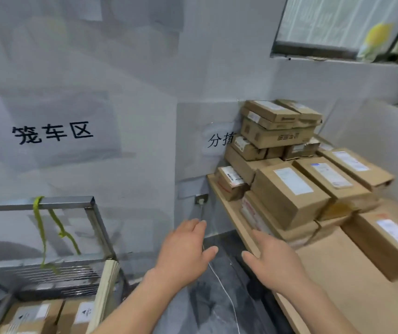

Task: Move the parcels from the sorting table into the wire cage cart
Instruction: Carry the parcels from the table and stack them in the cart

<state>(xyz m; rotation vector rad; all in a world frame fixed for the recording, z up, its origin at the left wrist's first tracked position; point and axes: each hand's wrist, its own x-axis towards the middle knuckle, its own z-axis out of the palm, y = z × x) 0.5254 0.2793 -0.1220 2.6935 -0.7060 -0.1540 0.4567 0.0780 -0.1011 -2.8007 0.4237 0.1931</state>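
The person shows only two bare forearms and two bare hands. The left hand (183,247) and the right hand (272,259) wear no glove, no ring and no watch. No sleeve covers the forearms. The fingernails are short and plain.

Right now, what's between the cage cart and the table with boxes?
In the head view, dark floor with a thin white cable, and both empty hands, left and right, above it.
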